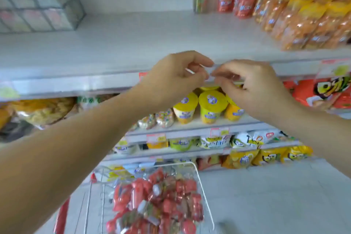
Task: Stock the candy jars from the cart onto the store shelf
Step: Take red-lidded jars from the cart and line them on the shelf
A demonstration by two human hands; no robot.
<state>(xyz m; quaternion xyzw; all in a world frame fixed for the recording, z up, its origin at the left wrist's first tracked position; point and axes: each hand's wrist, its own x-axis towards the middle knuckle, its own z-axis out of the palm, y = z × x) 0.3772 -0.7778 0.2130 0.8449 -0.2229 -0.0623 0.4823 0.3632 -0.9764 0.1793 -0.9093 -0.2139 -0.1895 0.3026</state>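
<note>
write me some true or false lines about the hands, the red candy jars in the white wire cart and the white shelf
1. The left hand and right hand are raised to the front edge of the white shelf. True.
2. The left hand grips a red jar. False: both hands pinch a small pale thing at that edge, too blurred to name.
3. The white wire cart below holds a heap of red candy jars. True.
4. The yellow-lidded cups stand above the hands. False: they stand on the shelf below the hands.
</note>
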